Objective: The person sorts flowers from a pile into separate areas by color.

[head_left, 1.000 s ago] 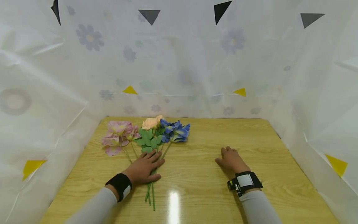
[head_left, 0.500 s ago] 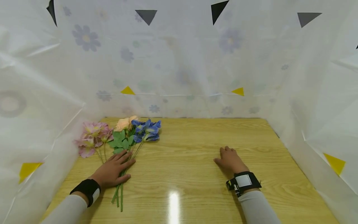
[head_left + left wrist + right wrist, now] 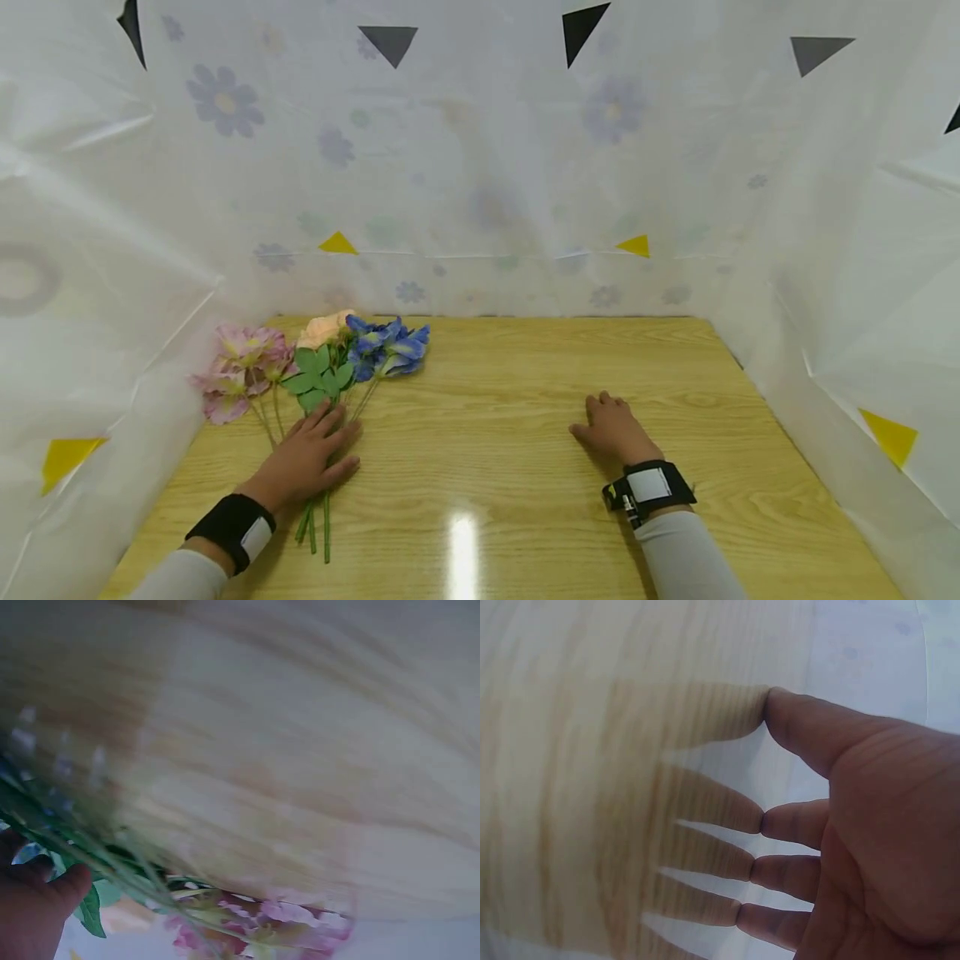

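Three kinds of flowers lie together at the table's left, their stems crossing: pink flowers (image 3: 243,367), peach roses (image 3: 322,331) with green leaves (image 3: 322,371), and blue flowers (image 3: 386,346). My left hand (image 3: 303,458) lies over the crossed green stems, fingers extended toward the leaves and thumb out to the right. The lower stem ends (image 3: 326,533) stick out below the palm. In the left wrist view, fingers (image 3: 71,889) show beside the stems and leaves, with the pink flowers (image 3: 262,926) beyond. Well to the right, my right hand (image 3: 615,429) touches the bare wood with its fingertips, holding nothing.
The wooden table (image 3: 510,458) reaches back to a white sheet wall (image 3: 487,167) with printed flowers and black and yellow triangles. Similar sheets (image 3: 862,275) enclose both sides. Each wrist wears a black strap (image 3: 234,531).
My left hand has slid left across the table, and the whole bunch of flowers has moved left with it. The right hand has stayed in place.
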{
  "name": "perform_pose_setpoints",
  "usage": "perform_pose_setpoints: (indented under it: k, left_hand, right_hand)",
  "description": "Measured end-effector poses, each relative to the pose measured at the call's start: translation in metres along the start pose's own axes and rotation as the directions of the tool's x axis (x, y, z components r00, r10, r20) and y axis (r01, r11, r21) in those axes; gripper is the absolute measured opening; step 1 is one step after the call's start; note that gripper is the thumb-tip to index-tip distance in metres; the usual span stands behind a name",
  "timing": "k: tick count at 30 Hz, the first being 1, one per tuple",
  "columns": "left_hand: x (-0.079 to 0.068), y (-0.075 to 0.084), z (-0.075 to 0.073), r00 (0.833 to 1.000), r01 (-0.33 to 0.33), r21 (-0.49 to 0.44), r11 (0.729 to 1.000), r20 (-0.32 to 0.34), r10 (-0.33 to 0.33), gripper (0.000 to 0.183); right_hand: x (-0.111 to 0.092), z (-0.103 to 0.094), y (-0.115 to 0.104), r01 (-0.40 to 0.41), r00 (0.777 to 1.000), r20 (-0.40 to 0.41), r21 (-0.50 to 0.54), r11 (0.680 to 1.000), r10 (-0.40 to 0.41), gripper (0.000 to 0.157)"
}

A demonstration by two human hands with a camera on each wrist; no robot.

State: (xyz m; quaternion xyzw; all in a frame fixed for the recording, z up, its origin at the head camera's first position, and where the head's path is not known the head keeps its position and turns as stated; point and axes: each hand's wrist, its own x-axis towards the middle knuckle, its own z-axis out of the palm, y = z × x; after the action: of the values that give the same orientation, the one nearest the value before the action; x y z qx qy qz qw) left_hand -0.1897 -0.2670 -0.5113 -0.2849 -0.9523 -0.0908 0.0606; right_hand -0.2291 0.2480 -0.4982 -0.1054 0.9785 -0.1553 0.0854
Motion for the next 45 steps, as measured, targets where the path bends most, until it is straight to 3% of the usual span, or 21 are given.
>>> perform_pose_setpoints:
  k: [3,5,8,10,12,15,19,24,32,36,42,45]
  left_hand:
    - [0.001,0.005,-0.005,0.995,0.081,-0.006,0.997,-0.051,-0.081,0.062]
    - [0.000,0.005,-0.010,0.975,0.182,-0.049,0.982,-0.122,-0.187,0.057]
    - [-0.007,0.001,-0.021,0.903,0.369,-0.156,0.916,-0.173,-0.393,0.049]
    - [-0.011,-0.001,-0.027,0.857,0.463,-0.236,0.854,-0.128,-0.500,0.047]
    - [-0.013,0.000,-0.031,0.839,0.510,-0.280,0.813,-0.045,-0.542,0.048]
    - [-0.011,0.009,-0.032,0.843,0.527,-0.321,0.787,0.077,-0.533,0.050]
    - [-0.004,0.023,-0.029,0.850,0.525,-0.311,0.792,0.138,-0.508,0.046]
    - [-0.003,0.027,-0.026,0.835,0.547,-0.287,0.786,0.119,-0.538,0.037]
    - [-0.006,0.021,-0.029,0.811,0.571,-0.410,0.711,0.143,-0.568,0.040]
    - [-0.008,0.025,-0.034,0.799,0.580,-0.475,0.662,0.173,-0.576,0.044]
    - [0.002,0.043,-0.044,0.806,0.555,-0.533,0.638,0.158,-0.570,0.043]
    - [0.008,0.055,-0.046,0.816,0.524,-0.601,0.604,0.151,-0.558,0.042]
  right_hand:
    - [0.000,0.000,0.000,-0.003,1.000,0.004,-0.003,1.000,0.003,0.069]
    - [0.000,0.000,0.001,-0.001,1.000,0.002,-0.011,1.000,0.001,0.068]
    - [0.001,0.000,0.000,-0.002,1.000,-0.005,-0.019,1.000,0.002,0.068]
    - [0.001,0.000,0.000,-0.005,1.000,-0.009,-0.018,1.000,0.004,0.068]
    - [0.001,0.000,0.000,-0.005,1.000,-0.009,-0.016,1.000,0.004,0.068]
    - [0.001,-0.001,-0.001,-0.001,1.000,-0.006,-0.019,1.000,0.001,0.068]
    - [0.001,0.000,-0.002,-0.004,1.000,-0.008,-0.016,1.000,0.004,0.067]
    - [0.001,0.002,-0.004,-0.006,1.000,0.006,-0.003,1.000,0.006,0.067]
    - [-0.001,-0.002,-0.005,0.025,0.999,-0.027,-0.027,0.999,-0.026,0.062]
    - [-0.001,-0.003,-0.006,0.011,1.000,-0.019,-0.011,1.000,-0.011,0.064]
    - [0.001,0.001,-0.005,0.001,1.000,-0.020,-0.031,1.000,-0.002,0.066]
    - [0.003,0.001,-0.006,-0.004,0.999,-0.046,-0.033,0.999,0.002,0.064]
